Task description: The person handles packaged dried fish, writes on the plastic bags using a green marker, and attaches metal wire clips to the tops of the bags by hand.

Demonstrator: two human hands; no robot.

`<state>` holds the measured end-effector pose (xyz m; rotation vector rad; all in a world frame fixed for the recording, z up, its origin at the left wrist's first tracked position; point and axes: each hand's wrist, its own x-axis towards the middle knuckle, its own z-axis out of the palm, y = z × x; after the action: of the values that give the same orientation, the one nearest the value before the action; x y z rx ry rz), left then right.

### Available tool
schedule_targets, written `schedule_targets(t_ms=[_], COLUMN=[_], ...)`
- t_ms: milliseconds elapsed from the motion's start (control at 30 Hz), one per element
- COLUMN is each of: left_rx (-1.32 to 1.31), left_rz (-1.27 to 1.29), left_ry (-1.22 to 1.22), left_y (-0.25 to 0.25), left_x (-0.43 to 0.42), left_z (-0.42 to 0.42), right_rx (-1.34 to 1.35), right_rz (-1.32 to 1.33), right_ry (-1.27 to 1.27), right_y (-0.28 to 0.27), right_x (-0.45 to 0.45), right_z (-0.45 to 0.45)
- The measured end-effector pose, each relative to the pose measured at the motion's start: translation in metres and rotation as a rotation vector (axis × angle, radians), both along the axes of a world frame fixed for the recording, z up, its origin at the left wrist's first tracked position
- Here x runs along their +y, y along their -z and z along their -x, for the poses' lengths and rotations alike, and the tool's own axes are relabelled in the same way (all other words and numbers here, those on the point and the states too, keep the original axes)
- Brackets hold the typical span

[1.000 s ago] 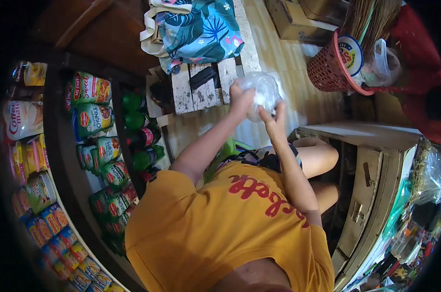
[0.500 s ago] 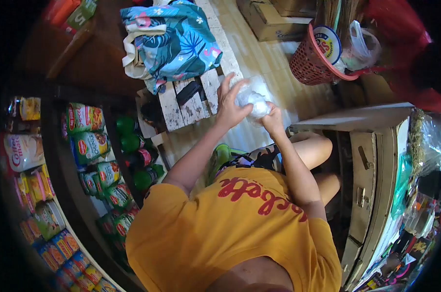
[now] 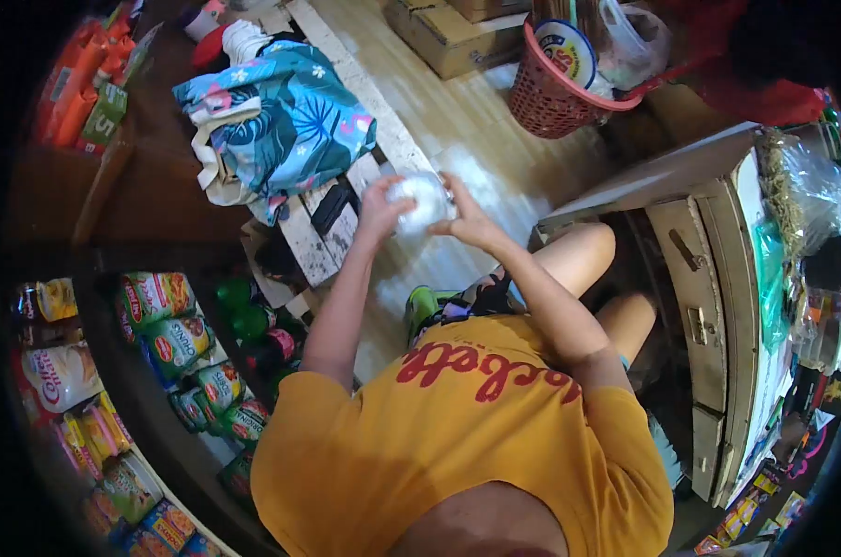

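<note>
A whitish, clear plastic bundle is held between both hands, above the floor beside the slatted bench. My left hand has its fingers wrapped round the bundle's left side. On the other side, my right hand grips it with the fingers at the top and the thumb below. What is inside the plastic is too blurred to tell. Just left of my left hand, a black case lies on the white bench, with a blue floral bag behind it.
A red basket with a round fan stands at the upper right, near cardboard boxes. Shelves of packets line the left. A wooden cabinet with drawers stands at the right, close to the knees.
The view has turned, so the bench and bag sit lower and further left. Both hands have shifted round the bundle, and the left fingers, spread half a second ago, now close on it.
</note>
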<state>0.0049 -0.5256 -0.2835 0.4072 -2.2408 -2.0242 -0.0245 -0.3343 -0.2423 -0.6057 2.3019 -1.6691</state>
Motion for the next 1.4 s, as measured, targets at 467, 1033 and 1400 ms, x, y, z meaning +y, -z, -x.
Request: schedule_targets(t_ms=[467, 1033, 1400], left_rx=[-0.315, -0.374, 0.119], left_rz=[1.055, 1.264, 1.328], left_ry=[-0.143, 0.497, 0.133], left_y=[0.06, 0.123, 0.079], left_x=[0.019, -0.061, -0.017], left_z=[0.07, 0.134, 0.06], right_rx=[-0.373, -0.053, 0.116], right_rz=[0.05, -0.188, -0.214], right_ry=[0.07, 0.216, 0.338], right_y=[-0.012, -0.074, -0.135], right_x=[0.084, 0.177, 0.27], right_z=[-0.02, -0.047, -0.088])
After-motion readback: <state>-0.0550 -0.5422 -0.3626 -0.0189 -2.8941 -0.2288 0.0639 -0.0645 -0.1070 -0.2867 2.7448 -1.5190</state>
